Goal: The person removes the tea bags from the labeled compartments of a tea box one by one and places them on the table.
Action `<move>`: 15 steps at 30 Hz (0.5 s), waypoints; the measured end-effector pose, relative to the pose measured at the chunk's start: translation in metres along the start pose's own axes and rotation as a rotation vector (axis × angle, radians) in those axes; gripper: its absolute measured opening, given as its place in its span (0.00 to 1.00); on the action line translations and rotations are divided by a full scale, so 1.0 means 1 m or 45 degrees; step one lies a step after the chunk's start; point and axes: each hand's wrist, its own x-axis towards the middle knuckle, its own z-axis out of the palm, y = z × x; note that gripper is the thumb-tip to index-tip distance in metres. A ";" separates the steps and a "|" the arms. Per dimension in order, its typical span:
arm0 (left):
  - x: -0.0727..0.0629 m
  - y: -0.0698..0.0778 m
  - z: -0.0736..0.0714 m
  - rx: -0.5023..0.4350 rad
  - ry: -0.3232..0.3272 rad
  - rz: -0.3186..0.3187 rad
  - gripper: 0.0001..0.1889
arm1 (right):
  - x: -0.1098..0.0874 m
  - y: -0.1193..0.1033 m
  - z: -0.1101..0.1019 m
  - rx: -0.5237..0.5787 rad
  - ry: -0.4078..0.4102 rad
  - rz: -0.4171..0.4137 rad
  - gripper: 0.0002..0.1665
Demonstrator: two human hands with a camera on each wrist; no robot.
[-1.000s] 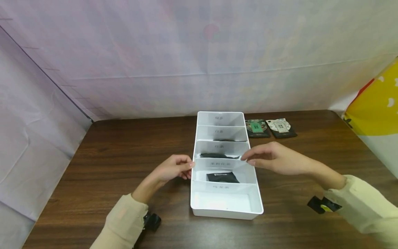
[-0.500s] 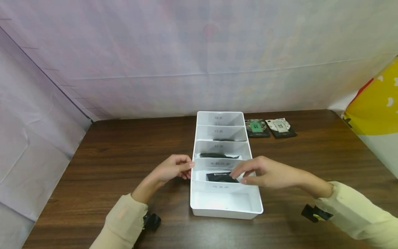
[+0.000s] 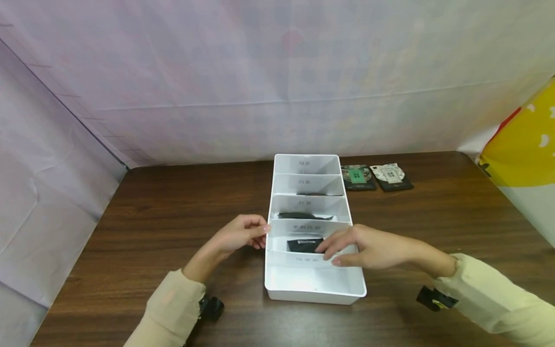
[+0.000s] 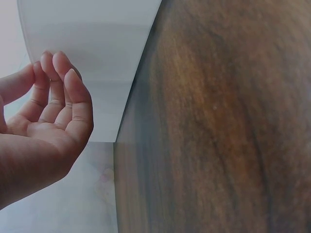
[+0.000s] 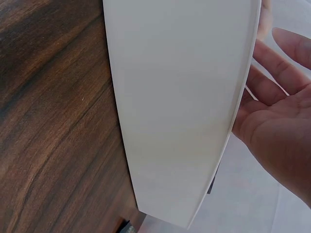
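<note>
A long white divided storage box (image 3: 315,298) stands on the table, its compartments in a row from back to front. My left hand (image 3: 243,234) is at its left rim, thumb and index fingertips pinching the edge, the other fingers curled along the outer wall. My right hand (image 3: 368,246) reaches over the right rim. Its fingers bend down into the second compartment from the front, over the right end of a black packet (image 3: 302,246). The thumb hangs over the front compartment. In the right wrist view the box wall (image 5: 175,97) hides the fingertips and the packet.
Behind, the third compartment holds a black packet (image 3: 303,216), and the one beyond shows a thin dark edge (image 3: 318,194). Right of the box lie a green-labelled packet (image 3: 357,176) and a white-and-black packet (image 3: 391,176). A pale curtain (image 3: 208,86) closes off the table's back.
My right hand has moved from the right rim toward me and down into the second compartment, now covering the packet's right end. The left hand and the box stay put.
</note>
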 end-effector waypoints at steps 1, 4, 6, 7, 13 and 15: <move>0.000 0.000 0.000 0.000 -0.001 0.001 0.12 | 0.000 0.000 0.000 0.003 -0.003 -0.001 0.12; 0.000 0.000 0.000 0.004 -0.003 0.005 0.12 | 0.000 0.000 0.000 0.008 -0.003 -0.012 0.12; 0.000 0.001 0.000 0.005 -0.003 0.007 0.12 | 0.001 0.001 0.001 0.005 0.000 -0.029 0.12; 0.000 0.001 0.000 0.005 -0.002 0.007 0.12 | 0.001 0.001 0.001 0.004 0.002 -0.039 0.12; 0.000 0.001 0.000 0.005 0.000 0.001 0.12 | 0.005 -0.002 0.001 -0.005 -0.018 -0.040 0.12; 0.000 0.001 0.000 0.002 -0.001 0.000 0.12 | 0.007 -0.003 0.001 -0.005 -0.041 -0.023 0.13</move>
